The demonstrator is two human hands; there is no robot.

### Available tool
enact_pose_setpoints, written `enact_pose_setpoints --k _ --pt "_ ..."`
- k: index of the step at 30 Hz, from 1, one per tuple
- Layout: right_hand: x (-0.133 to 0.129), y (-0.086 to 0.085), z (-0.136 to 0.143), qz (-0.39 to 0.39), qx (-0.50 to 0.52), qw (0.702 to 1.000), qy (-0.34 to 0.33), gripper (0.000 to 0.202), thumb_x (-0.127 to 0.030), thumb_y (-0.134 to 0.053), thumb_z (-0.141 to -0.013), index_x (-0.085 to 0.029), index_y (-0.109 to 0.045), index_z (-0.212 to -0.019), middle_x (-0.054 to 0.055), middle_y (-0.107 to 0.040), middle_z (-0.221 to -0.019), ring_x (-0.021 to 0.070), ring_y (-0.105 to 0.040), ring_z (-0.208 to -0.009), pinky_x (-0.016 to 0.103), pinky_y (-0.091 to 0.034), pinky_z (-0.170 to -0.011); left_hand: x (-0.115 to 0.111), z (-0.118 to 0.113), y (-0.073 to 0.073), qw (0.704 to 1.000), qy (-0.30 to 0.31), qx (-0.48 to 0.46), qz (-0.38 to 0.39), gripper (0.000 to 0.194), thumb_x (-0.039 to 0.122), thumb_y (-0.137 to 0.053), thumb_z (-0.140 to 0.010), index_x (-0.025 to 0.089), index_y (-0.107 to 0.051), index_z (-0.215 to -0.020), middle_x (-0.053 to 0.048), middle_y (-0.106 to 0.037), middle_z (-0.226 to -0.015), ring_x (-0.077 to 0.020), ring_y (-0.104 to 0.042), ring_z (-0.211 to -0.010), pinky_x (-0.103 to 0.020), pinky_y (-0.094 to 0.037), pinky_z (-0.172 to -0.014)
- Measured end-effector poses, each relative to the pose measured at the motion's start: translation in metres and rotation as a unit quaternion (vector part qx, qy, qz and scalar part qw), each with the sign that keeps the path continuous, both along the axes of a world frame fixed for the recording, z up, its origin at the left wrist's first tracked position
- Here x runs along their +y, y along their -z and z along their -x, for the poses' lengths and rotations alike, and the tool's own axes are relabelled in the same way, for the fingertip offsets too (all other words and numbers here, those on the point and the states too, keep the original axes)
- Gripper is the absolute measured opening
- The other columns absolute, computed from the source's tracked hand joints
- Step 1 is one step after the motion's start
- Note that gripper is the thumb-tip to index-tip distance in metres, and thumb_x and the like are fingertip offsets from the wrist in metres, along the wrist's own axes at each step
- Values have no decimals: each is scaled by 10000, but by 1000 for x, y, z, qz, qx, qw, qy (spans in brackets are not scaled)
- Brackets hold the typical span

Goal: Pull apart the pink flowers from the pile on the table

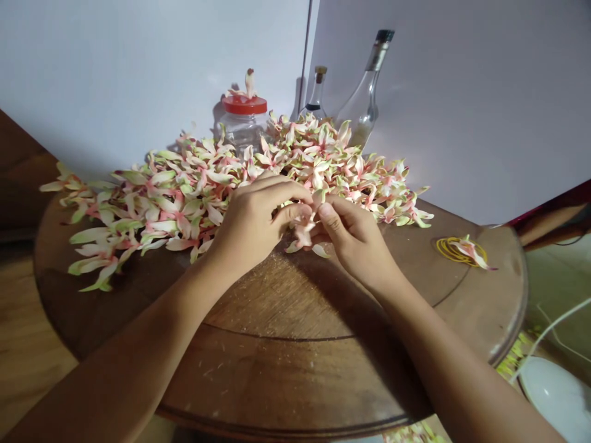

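A pink-and-white flower (303, 235) with greenish petal tips is between my two hands, over the wooden table. My left hand (261, 215) has thumb and index finger pinched together at the flower's upper left. From the other side my right hand (353, 237) pinches it, thumb pressed against the fingers. My fingers hide much of the flower's upper part. Just beyond and to the left spreads a large heap of similar flowers (180, 197), which continues on the right behind my hands.
The round wooden table (286, 381) stands against pale walls. At the back are a red-lidded jar (244, 106) topped with a flower, a small corked bottle (318, 92) and a tall tilted bottle (367, 92). Yellow rubber bands (446, 249) and one flower lie at right.
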State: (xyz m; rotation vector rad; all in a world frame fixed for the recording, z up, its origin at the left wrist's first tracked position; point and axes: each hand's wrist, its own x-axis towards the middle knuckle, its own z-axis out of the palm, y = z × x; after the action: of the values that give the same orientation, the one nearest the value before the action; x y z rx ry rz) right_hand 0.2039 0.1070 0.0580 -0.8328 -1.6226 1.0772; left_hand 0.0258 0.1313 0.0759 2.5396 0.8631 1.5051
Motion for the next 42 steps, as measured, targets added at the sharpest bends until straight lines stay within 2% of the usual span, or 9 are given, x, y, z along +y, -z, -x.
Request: enact_pose_setpoints --k 3,7,14,18,24,27,31,36,42 --pt "-2 0 -1 -41 -60 997 21 350 -485 -468 -1007 -213 -602 -832 -2 -660 -753 116 -674 -650 240 -571 -646 0 0 1 999 9 -25 22 48 193 -750 -845 219 -710 -841 -8 -739 -867 -175 -688 -859 -316 -521 -783" --pt "-1 -2 -5 -64 -111 992 6 367 -486 -492 -995 -194 -668 -860 10 -696 -757 126 -690 -673 241 -557 -666 1 1 1 998 7 -36 55 111 264 -818 -783 223 -715 -788 -5 -737 -815 -179 -687 -799 -320 -531 -737" --pt "0 -5 -8 -120 -135 983 31 382 -485 -526 -973 -189 -731 -845 7 -715 -714 112 -670 -636 225 -510 -629 2 3 0 992 29 -53 107 60 196 -793 -797 216 -739 -813 -5 -750 -830 -163 -695 -777 -298 -543 -736" --pt "0 -4 -8 -117 -135 983 40 397 -497 -522 -973 -182 -728 -848 10 -708 -707 116 -669 -635 228 -508 -631 1 3 0 996 17 -33 82 47 162 -750 -828 201 -732 -848 -6 -754 -868 -157 -699 -805 -287 -544 -758" --pt "-1 -4 -5 -111 -179 975 72 403 -452 -511 -1001 -167 -660 -758 18 -693 -694 121 -655 -640 239 -490 -659 -2 -2 3 996 -34 66 -47 89 93 -596 -900 145 -666 -879 -66 -722 -971 -201 -663 -983 -358 -527 -896" --pt "-3 -4 -2 -116 -207 968 80 365 -371 -496 -1023 -169 -631 -750 17 -689 -692 120 -644 -640 240 -473 -651 0 -3 5 993 -46 90 -52 113 50 -567 -874 148 -616 -850 -67 -698 -952 -212 -646 -987 -371 -523 -886" --pt "-4 -4 -2 -155 -270 941 130 286 -276 -531 -990 -169 -619 -739 -7 -624 -623 96 -531 -547 249 -372 -556 3 -2 6 995 -27 89 -23 145 17 -590 -821 160 -572 -798 -50 -676 -911 -198 -645 -945 -339 -519 -846" --pt "-2 -1 0 -66 -181 973 130 114 -219 -605 -905 -163 -637 -811 -20 -631 -607 98 -547 -544 236 -377 -527 3 -4 9 996 -8 88 -26 179 -1 -574 -792 172 -543 -755 -34 -666 -902 -186 -638 -928 -327 -513 -832" --pt "-2 2 7 -17 -75 987 142 164 -253 -646 -878 -159 -611 -749 -16 -636 -566 87 -565 -488 210 -407 -473 4 -7 14 997 -39 41 -49 154 16 -582 -770 169 -558 -759 -49 -682 -949 -202 -654 -981 -345 -537 -860"
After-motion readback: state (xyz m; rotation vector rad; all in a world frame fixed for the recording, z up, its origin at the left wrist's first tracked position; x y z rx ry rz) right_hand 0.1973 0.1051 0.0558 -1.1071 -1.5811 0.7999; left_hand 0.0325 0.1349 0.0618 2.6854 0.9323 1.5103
